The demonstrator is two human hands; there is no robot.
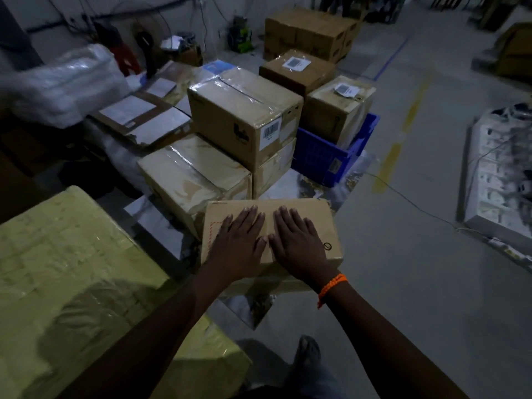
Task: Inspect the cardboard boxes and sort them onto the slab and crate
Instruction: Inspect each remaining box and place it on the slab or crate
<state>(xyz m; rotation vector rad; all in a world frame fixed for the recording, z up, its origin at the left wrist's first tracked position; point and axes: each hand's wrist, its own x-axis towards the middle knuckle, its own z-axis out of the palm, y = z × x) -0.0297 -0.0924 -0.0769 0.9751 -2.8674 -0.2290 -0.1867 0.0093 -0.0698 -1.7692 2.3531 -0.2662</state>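
Note:
A flat brown cardboard box (316,217) lies at the near end of a pale marbled slab (152,223). My left hand (239,240) and my right hand (296,243) rest palm down, side by side, on its top with fingers straight. Behind it on the slab stand a taped box (190,174) and a taller box with a barcode label (239,116) stacked on another. A blue crate (331,156) to the right holds a labelled box (336,110).
A large yellow wrapped package (72,269) fills the near left. More boxes (308,33) stand at the back, and a dark labelled box (296,70) sits behind the crate. Bare grey floor with yellow marks (388,165) opens to the right; a white wrapped bundle (498,180) lies far right.

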